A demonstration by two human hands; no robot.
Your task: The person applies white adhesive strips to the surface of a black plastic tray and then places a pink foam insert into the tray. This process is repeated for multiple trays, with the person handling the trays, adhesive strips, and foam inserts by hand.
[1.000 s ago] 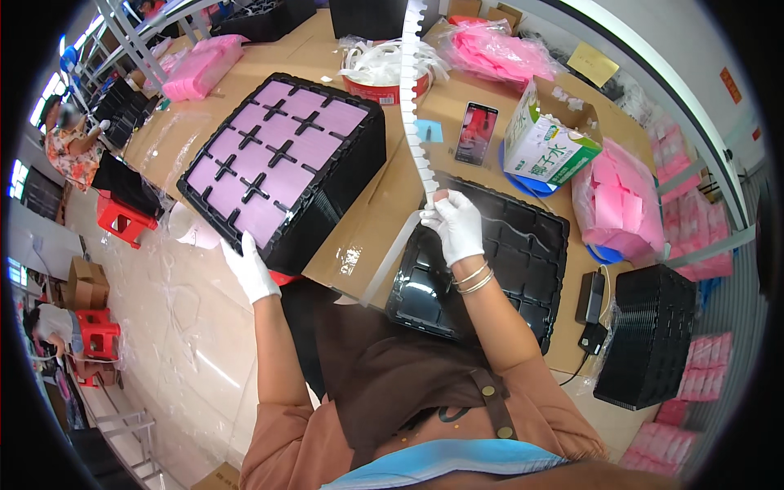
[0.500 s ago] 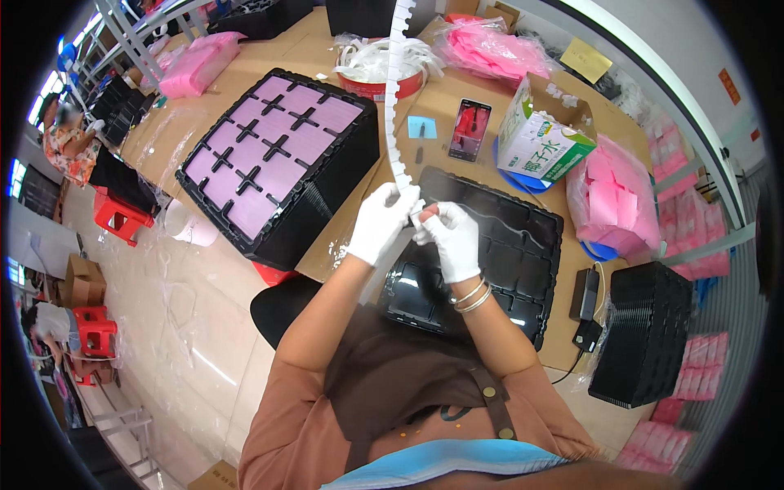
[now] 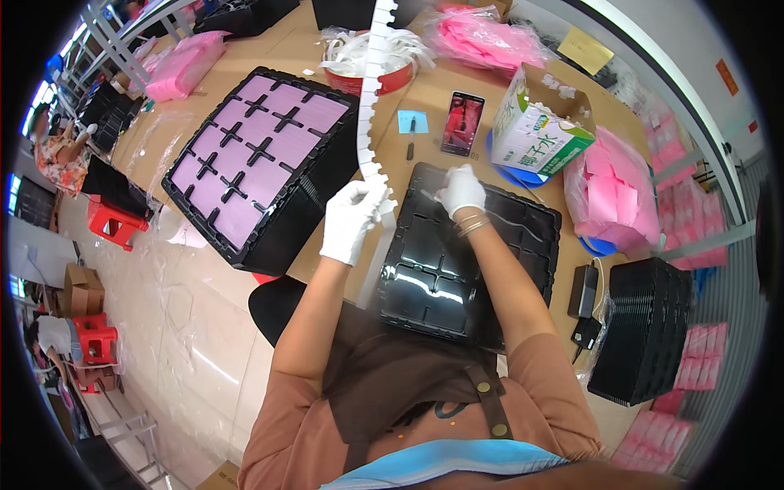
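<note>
Between the fingers of my white-gloved left hand (image 3: pixel 347 227) is a long white notched strip (image 3: pixel 368 122), which rises past the far edge of the view; a loose end hangs below the hand. A black plastic tray (image 3: pixel 429 304) with moulded compartments lies in front of me, partly under my right arm. Over its far part is my right hand (image 3: pixel 464 193), also gloved, fingers drawn together; whatever they pinch, if anything, is too small to make out. A thin clear strand (image 3: pixel 514 222) lies across the tray.
At left stands a tall stack of black trays (image 3: pixel 306 214) topped with pink-purple sheets. Beyond the tray are a knife (image 3: pixel 411 140), a phone (image 3: pixel 463 122), a carton (image 3: pixel 531 122) and a red tub of white strips (image 3: pixel 396 80). More black trays (image 3: pixel 641 335) stand at right.
My hands have parted: the left moved left with the strip, while the right let go of it and moved away over the tray's far part.
</note>
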